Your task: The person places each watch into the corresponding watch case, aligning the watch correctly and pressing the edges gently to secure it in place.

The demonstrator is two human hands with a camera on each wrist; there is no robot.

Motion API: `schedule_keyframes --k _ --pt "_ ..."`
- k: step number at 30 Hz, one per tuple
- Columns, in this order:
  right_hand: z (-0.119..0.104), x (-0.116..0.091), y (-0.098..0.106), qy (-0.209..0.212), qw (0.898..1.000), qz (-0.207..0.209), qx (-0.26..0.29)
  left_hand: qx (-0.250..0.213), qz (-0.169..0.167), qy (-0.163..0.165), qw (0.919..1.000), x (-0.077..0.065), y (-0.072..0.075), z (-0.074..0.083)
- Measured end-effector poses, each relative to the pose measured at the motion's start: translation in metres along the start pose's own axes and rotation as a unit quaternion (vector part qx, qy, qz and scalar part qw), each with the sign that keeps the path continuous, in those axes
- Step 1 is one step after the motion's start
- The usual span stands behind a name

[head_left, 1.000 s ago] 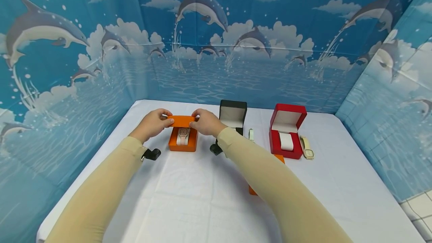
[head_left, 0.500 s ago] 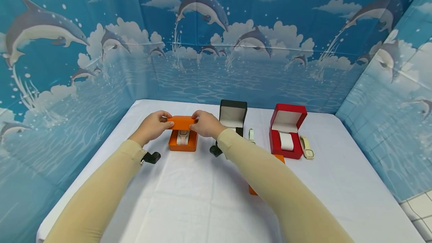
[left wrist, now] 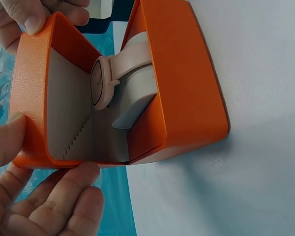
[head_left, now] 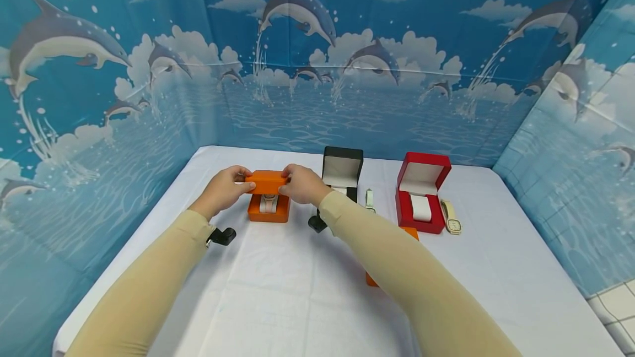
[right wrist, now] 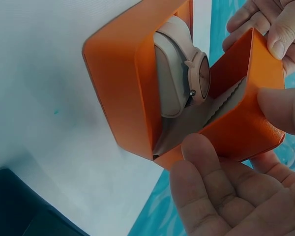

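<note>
An orange watch box [head_left: 268, 217] sits at the left back of the table, its hinged lid [head_left: 267, 182] tilted partway down over the base. Inside, a pink-strapped wristwatch [left wrist: 102, 82] wraps a pale cushion [right wrist: 168, 78]. My left hand [head_left: 224, 188] grips the lid's left end, thumb on the front edge and fingers along the side. At the right end, my right hand [head_left: 305, 183] pinches the lid the same way. A gap between lid and base still shows the watch in both wrist views.
Right of the hands stand an open black watch box [head_left: 343, 163] and an open red watch box [head_left: 436, 223] with a white cushion. A pale green watch [head_left: 369, 198] and a gold watch [head_left: 451, 219] lie beside them. My right forearm partly hides another orange object [head_left: 411, 232].
Both hands have tipped the orange lid forward and down, so it now covers more of the watch. The box's base and the other boxes have stayed in place.
</note>
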State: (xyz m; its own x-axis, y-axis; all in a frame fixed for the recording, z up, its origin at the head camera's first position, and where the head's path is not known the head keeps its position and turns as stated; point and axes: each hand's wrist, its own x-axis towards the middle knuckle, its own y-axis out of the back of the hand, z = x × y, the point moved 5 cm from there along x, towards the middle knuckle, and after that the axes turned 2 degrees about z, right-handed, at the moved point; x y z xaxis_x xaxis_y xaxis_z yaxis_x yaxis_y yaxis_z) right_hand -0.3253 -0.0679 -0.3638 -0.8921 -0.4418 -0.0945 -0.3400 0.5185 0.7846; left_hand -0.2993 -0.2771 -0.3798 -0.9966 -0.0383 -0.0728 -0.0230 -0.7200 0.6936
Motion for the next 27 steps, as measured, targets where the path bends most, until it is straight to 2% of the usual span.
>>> schedule_keyframes --k 12,19,27 --pt "0.000 -0.001 -0.005 -0.008 1.000 -0.003 -0.007 0.004 0.004 0.008 1.0000 -0.006 -0.004 -0.003" --pt "0.001 -0.005 -0.010 -0.012 1.000 -0.008 -0.002 0.020 -0.002 -0.001 0.9998 -0.010 -0.006 -0.006" --pt "-0.001 -0.007 -0.015 -0.005 1.000 0.003 -0.031 0.011 -0.005 0.000 0.9999 -0.012 -0.009 -0.010"
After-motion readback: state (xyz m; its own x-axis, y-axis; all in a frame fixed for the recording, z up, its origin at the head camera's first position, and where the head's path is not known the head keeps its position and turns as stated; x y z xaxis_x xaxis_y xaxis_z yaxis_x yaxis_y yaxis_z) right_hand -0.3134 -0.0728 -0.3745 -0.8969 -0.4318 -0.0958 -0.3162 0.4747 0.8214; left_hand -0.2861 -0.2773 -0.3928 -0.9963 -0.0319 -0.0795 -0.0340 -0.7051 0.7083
